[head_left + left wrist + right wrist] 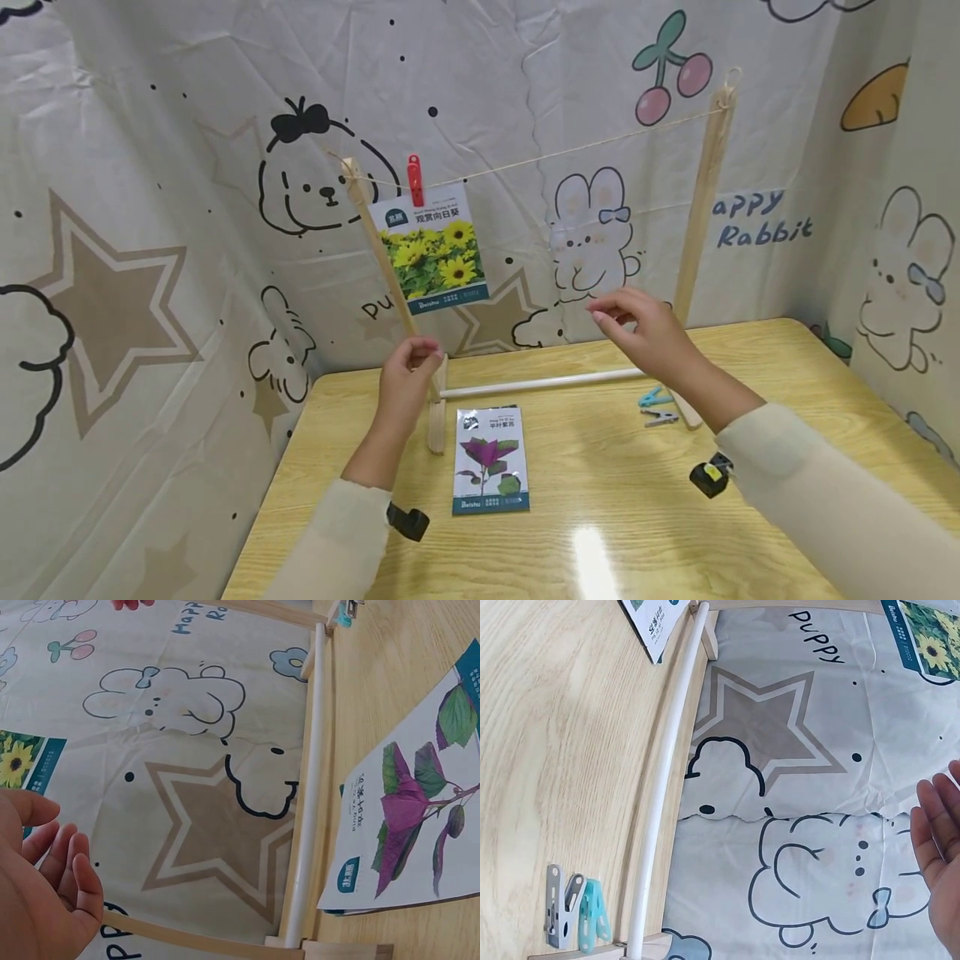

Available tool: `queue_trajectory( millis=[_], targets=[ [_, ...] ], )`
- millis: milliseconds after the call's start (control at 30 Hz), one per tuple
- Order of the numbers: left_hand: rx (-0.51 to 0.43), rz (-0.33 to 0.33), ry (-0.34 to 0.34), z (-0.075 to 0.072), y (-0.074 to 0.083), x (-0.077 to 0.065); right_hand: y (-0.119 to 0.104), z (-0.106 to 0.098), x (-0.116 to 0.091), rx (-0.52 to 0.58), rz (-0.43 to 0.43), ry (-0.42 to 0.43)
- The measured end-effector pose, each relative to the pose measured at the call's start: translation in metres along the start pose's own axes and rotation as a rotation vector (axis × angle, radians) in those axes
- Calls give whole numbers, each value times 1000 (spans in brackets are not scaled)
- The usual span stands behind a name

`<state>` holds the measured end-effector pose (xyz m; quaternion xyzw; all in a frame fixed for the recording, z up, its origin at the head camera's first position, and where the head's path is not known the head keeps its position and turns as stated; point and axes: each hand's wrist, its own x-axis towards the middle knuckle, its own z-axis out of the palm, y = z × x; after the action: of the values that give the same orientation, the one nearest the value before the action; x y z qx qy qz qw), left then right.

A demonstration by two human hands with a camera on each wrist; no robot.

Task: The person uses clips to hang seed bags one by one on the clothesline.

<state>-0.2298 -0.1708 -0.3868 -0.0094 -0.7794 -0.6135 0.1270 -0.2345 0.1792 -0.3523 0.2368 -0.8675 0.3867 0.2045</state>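
A sunflower seed packet (442, 258) hangs from a thin string (570, 152), under a red clothespin (416, 182) at its top edge. My left hand (405, 379) is raised below that packet, by the lower part of the left wooden post (381, 250). Its fingers are loosely bent, and the left wrist view shows nothing held in them. In mid-air, left of the right wooden post (702, 200), my right hand (648, 329) has loosely bent fingers and nothing visible in it. A second seed packet (491, 458), with a purple-leaved plant, lies flat on the table.
A white rod (540, 382) joins the two posts low down. Beside the right post's foot lie a blue clothespin (592, 915) and a grey clothespin (562, 907). Printed fabric (480, 100) stands behind the wooden table (600, 467) and along its sides.
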Motion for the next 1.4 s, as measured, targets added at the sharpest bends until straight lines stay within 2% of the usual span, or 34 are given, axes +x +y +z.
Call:
queue_trajectory(
  millis=[300,500,767,1000,1400],
  targets=[
    [21,-27,-10,-1,-9,-2,6,1,-5,-2,35,-6],
    [28,-54,-2,-1,-13,-5,6,3,-11,33,59,-1],
    [12,-52,5,-2,-21,-8,8,8,-20,59,69,-19],
    [26,-107,1,-1,-23,-13,12,10,-29,72,111,-35],
    [-45,-115,6,-5,-32,-18,22,7,-44,69,126,-20]
  ],
)
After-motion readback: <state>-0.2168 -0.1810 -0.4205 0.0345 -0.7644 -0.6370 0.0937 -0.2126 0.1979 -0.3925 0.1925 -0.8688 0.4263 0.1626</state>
